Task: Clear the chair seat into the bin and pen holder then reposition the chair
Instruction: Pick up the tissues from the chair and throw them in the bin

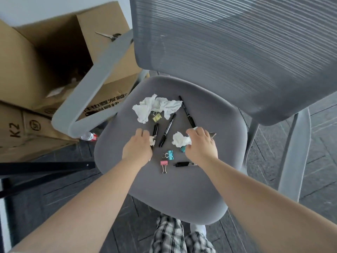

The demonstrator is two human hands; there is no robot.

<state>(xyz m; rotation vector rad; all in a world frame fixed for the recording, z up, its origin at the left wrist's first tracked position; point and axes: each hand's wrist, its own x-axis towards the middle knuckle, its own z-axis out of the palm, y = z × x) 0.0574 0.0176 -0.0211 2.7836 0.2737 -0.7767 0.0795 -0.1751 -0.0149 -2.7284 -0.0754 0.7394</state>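
Left hand [137,147] curling shut around a small white tissue scrap [152,140], right hand [201,143] closing on a crumpled white tissue wad [180,140], both lying on the grey cushioned chair seat [164,194], black marker pens [167,130] and coloured binder clips [170,154] lying between.

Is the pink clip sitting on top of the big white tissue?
No, the pink clip lies by itself on the bare chair seat near the front, far from the big white tissue at the back.

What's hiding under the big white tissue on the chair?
A yellow binder clip pokes out from under the big crumpled tissue, lying on the chair seat. Anything else beneath is covered.
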